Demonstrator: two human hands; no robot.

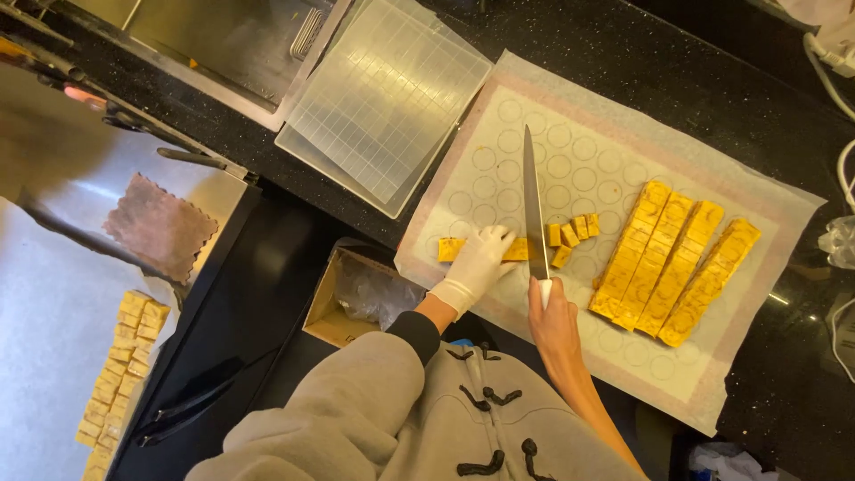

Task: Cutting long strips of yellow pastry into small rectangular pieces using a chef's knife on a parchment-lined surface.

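Here, every place is given relative to the silicone baking mat.

Left hand: the left hand, in a white glove, lies on the mat's near-left part, fingers curled down onto the yellow bar to pin it; it presses rather than grips.

Right hand: the right hand, bare, is at the mat's near edge, fingers wrapped fully round the white handle of the long knife, whose blade runs away from the person across the mat's middle.

Bar: it lies crosswise at the mat's near-left, just left of the blade, touching it.

Risk: the gloved fingertips sit right beside the blade (hardly any gap shows), so a slip of the soft bar or a wandering edge could nick them; uneven pressure could also make ragged, unequal cubes.

Cut cubes: about 5 cut cubes, just right of the blade.

Whole strips: 4 long yellow strips, side by side on the mat's right half.

Gridded tray: 1 clear gridded tray, off the mat's far-left corner.

Finished pieces: many (too small to count) finished pieces on a steel surface, well left of the mat.
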